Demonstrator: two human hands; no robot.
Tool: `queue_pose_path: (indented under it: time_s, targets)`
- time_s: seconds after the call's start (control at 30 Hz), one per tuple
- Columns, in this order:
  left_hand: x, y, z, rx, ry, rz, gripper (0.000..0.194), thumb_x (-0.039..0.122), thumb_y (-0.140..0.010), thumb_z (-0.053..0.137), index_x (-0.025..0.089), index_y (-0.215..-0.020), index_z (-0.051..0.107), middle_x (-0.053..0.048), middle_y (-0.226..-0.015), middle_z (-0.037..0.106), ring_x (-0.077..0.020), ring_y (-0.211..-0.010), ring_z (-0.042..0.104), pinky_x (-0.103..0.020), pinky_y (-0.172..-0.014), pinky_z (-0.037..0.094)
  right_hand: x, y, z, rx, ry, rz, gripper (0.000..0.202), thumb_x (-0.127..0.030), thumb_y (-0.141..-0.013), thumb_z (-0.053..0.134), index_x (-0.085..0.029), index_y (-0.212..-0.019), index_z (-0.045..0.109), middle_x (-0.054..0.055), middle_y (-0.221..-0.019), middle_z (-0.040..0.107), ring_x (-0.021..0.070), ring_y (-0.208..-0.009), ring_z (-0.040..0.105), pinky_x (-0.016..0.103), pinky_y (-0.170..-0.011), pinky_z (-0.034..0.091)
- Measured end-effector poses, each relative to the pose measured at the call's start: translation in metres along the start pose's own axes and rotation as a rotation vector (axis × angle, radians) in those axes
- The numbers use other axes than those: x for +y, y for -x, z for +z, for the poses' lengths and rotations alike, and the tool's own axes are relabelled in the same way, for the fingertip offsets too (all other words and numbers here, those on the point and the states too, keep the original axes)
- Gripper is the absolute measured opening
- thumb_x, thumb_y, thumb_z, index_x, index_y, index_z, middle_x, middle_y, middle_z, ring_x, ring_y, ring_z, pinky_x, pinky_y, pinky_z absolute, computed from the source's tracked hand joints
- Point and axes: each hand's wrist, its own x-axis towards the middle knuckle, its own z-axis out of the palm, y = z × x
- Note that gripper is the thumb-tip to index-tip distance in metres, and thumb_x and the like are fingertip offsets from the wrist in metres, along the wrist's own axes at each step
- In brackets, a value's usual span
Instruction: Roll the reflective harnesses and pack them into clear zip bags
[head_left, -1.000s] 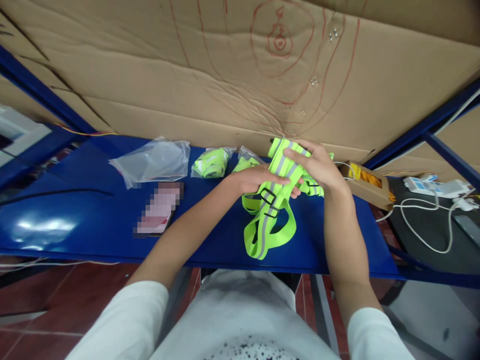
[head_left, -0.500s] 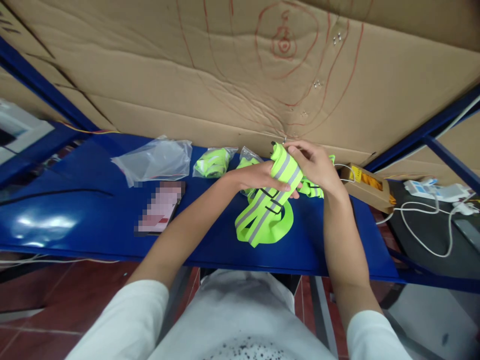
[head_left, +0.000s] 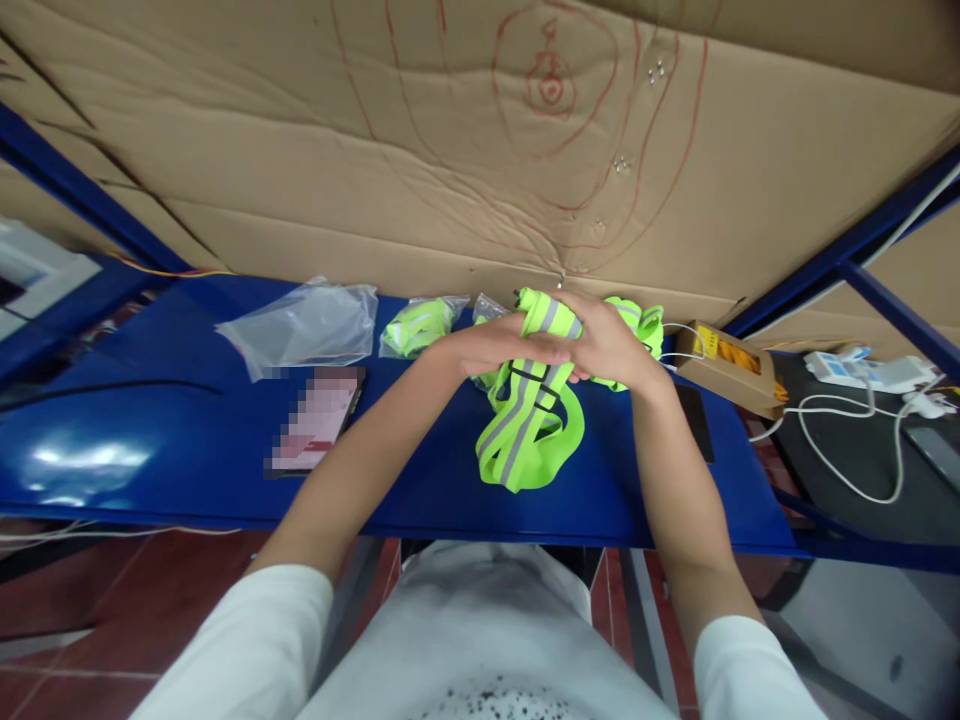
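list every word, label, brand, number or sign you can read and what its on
No word, brand or number reads clearly.
Yellow label on the cardboard box: print too small.
Red drawing on the cardboard panel: rings and lines, central marks unreadable.
Black marks at the panel's left edge: cut off, unreadable.
Phone screen: pixelated, unreadable.
Held reflective straps: no lettering visible.

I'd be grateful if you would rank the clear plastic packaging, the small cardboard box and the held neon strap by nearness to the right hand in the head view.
From the right hand:
1. Neon strap: touching it.
2. Small cardboard box: to its right.
3. Clear plastic packaging: well to its left, beyond the left forearm.
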Motion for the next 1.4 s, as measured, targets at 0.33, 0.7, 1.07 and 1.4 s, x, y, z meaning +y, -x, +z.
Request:
queue_pose_path:
  time_s: [0.33, 0.7, 1.07, 1.4]
  targets:
    - [-0.005, -0.004, 0.006, 0.030, 0.010, -0.017, 0.039, 0.025, -0.071, 0.091, 0.014, -0.106, 0.077, -0.012, -0.109, 0.080, -0.0260, -0.109, 0.074, -0.038, -0.102, 0.054, 0.000, 0.002, -0.013, 0.345, -0.076, 0.169, 0.048, -0.070, -0.084, 0.071, -0.024, -0.094, 0.076, 0.004, -0.078, 0.072, 0.0268, -0.082, 0.071, 0.040, -0.078, 0.058]
    - [-0.019, -0.011, 0.003, 0.119, -0.166, -0.135, 0.037, 0.026, -0.066, 0.094, 0.013, -0.094, 0.074, -0.007, -0.089, 0.077, -0.0184, -0.079, 0.071, -0.031, -0.077, 0.058, 0.010, 0.004, -0.023, 0.258, -0.473, 0.374, 0.054, -0.074, -0.075, 0.078, -0.020, -0.085, 0.076, 0.006, -0.082, 0.078, 0.0249, -0.074, 0.073, 0.036, -0.063, 0.059]
    - [-0.002, -0.003, 0.011, 0.159, -0.197, 0.071, 0.040, 0.030, -0.077, 0.087, 0.015, -0.111, 0.073, -0.011, -0.110, 0.078, -0.0240, -0.100, 0.074, -0.034, -0.088, 0.059, 0.037, -0.009, -0.005, 0.298, -0.422, 0.258, 0.033, -0.055, -0.085, 0.074, -0.025, -0.097, 0.071, 0.002, -0.100, 0.076, 0.0200, -0.093, 0.071, 0.035, -0.084, 0.059]
    - [-0.009, -0.008, 0.002, 0.413, -0.205, 0.107, 0.034, 0.026, -0.068, 0.091, 0.014, -0.095, 0.074, -0.003, -0.090, 0.074, -0.0183, -0.085, 0.070, -0.028, -0.077, 0.053, 0.011, 0.001, -0.005, 0.049, -0.111, 0.065, 0.078, -0.068, -0.082, 0.075, -0.028, -0.146, 0.056, 0.006, -0.149, 0.061, 0.0311, -0.140, 0.054, 0.048, -0.120, 0.043]
